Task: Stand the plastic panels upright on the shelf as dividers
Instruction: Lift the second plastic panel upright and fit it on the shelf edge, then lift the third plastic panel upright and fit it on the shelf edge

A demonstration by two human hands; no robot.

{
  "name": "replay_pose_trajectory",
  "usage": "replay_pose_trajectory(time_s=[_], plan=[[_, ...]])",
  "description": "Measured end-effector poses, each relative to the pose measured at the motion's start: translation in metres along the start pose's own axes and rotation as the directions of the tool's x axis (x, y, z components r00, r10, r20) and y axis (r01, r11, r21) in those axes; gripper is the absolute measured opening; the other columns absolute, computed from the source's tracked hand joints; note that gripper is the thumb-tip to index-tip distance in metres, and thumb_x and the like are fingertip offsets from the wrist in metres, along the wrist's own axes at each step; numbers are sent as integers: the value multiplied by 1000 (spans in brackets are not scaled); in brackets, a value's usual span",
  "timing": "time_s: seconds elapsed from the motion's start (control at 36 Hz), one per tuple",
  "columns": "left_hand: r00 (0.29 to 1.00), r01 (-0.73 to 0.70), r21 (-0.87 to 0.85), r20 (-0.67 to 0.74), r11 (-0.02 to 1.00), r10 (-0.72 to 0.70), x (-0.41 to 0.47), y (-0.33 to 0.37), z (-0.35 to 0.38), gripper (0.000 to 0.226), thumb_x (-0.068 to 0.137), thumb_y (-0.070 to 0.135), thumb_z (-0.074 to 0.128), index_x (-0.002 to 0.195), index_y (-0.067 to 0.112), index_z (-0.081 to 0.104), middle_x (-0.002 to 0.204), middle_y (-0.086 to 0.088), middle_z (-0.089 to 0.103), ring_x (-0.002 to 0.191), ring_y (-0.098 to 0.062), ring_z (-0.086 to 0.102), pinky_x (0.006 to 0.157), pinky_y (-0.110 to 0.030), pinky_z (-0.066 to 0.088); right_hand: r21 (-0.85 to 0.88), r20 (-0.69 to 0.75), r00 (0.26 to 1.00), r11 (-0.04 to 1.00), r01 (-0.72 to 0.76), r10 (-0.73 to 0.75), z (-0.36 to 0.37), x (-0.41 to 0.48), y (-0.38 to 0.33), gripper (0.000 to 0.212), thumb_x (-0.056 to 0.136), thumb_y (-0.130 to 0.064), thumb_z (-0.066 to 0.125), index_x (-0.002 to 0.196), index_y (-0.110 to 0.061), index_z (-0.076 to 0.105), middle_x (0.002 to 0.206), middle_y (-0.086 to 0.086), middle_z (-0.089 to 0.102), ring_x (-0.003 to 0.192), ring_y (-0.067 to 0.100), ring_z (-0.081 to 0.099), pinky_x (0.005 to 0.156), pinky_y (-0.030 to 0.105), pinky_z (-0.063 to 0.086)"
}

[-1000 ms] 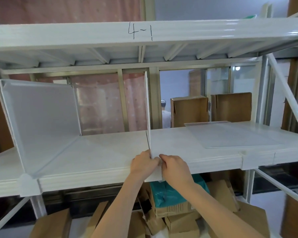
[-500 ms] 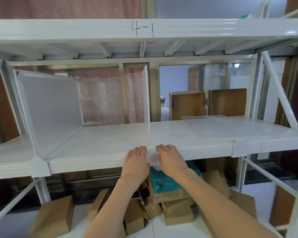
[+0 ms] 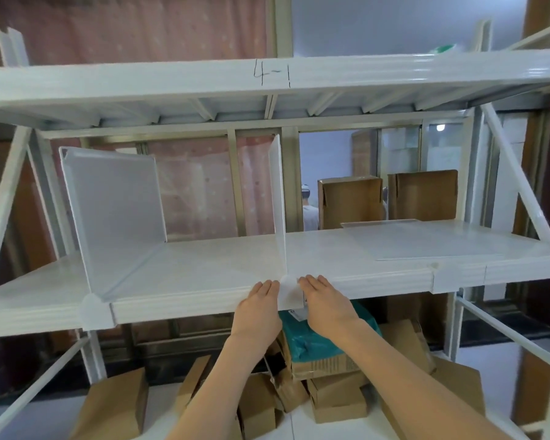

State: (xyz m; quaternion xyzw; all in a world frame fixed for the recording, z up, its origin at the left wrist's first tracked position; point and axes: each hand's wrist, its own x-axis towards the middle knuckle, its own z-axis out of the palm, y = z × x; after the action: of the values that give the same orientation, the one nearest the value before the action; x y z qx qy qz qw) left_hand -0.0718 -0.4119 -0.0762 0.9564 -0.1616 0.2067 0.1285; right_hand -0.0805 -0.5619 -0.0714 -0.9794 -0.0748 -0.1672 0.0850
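A white translucent panel stands upright, edge-on, in the middle of the white shelf. Its front tab hangs over the shelf's front edge. My left hand lies flat against that front edge just left of the tab, my right hand just right of it, fingers straight, neither gripping. Another panel stands upright at the left, with its own tab on the front edge. A third panel lies flat on the shelf at the right.
An upper shelf marked "4-1" spans above. Two brown cardboard boxes stand behind the shelf at the right. More cardboard boxes and a teal package lie on the floor below. Diagonal braces cross both ends of the rack.
My hands went from pinching the tab at the panel's foot to lying flat on either side of it. The view has pulled back and lowered slightly.
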Motion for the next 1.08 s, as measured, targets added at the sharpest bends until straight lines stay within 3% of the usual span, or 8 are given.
replay_pose_trajectory(time_s=[0.19,0.33,0.44,0.53,0.67,0.75,0.89,1.08], plan=[[1000,15,29,-5,999,-14,0,2,-4,63,93,9,46,149,20,19,157,1,24,146,-16,18,117,-35,28,-21,-35,999,1000,3,-4,1,3,-2,70,89,-9,58,149,-15,22,154,4,29,143,24,23,109,43,39],[993,69,185,-104,980,-50,-2,31,-4,37,91,15,47,128,13,46,126,-5,56,115,-19,55,94,-32,49,-87,-68,997,996,27,-33,8,-2,3,75,88,-10,59,149,-12,16,154,9,24,144,27,19,101,42,47],[962,-130,210,-209,969,174,4,56,-1,32,89,12,49,120,21,50,116,2,57,105,-16,57,92,-29,47,-217,-52,992,971,101,-115,13,-7,5,65,91,-9,53,147,-8,20,153,16,20,145,31,18,95,41,50],[940,-239,205,-197,949,279,21,82,4,42,88,8,50,127,24,48,126,3,55,115,-15,53,102,-28,40,-190,-71,977,964,186,-202,4,-2,28,33,94,-11,46,126,-5,49,129,15,54,117,27,53,87,38,52],[970,-66,18,-234,998,69,51,112,7,45,93,7,40,136,20,45,132,-2,56,119,-20,52,103,-34,42,-61,-78,941,944,325,-330,-26,20,87,17,81,-11,56,97,-8,63,95,10,67,86,27,62,73,36,50],[976,-31,-25,-218,999,25,67,141,21,40,94,11,41,132,18,49,126,-4,60,113,-23,56,97,-40,45,-124,-162,892,905,406,-422,-43,30,132,23,79,-9,58,99,-8,66,91,9,68,90,27,57,78,40,49],[994,-54,-56,-103,997,48,94,183,53,39,97,30,41,135,24,45,129,-3,59,114,-23,56,99,-38,44,-110,-245,871,905,410,-425,-69,42,213,32,91,-9,50,117,-17,67,113,0,69,106,19,55,94,34,44],[998,-60,-204,-23,977,57,134,269,98,42,99,41,35,134,23,50,138,1,54,125,-18,50,106,-32,38,-25,-227,958,984,176,-177,-94,47,351,34,96,-15,44,121,-20,65,124,0,65,117,19,55,104,35,43]])
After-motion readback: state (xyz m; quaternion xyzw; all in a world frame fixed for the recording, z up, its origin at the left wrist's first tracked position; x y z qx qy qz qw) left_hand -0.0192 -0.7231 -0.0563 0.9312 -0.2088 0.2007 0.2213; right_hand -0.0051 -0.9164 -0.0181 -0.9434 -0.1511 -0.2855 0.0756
